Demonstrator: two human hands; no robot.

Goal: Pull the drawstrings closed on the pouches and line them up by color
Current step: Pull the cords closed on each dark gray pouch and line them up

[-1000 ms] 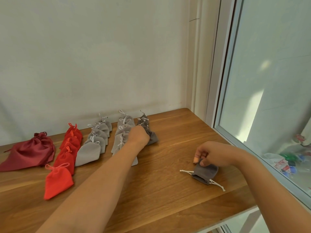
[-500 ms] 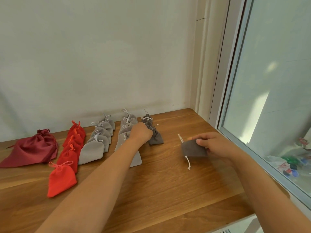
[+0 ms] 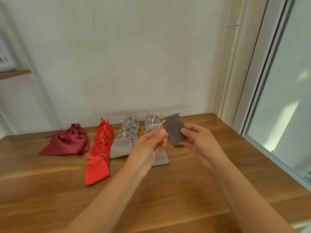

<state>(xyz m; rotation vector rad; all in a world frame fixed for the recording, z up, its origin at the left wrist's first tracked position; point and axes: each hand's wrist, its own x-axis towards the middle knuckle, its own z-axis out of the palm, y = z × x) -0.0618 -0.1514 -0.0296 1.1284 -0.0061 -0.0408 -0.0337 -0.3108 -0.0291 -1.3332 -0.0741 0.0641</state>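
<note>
Dark grey pouch (image 3: 174, 130), uncinched, pinched by right fingers (image 3: 185, 131), left fingers (image 3: 161, 132) relaxed just beside

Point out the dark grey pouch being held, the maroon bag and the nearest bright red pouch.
dark grey pouch (image 3: 174, 129): head view, middle of its flat cloth face.
maroon bag (image 3: 67, 142): head view, middle of its bulging body.
nearest bright red pouch (image 3: 96, 171): head view, its body below the tied neck.

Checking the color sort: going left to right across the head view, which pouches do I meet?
dark red pouch → red pouch row → first light gray row → second light gray row, partly behind the left hand → dark gray pouch, gripped by the right hand.
</note>
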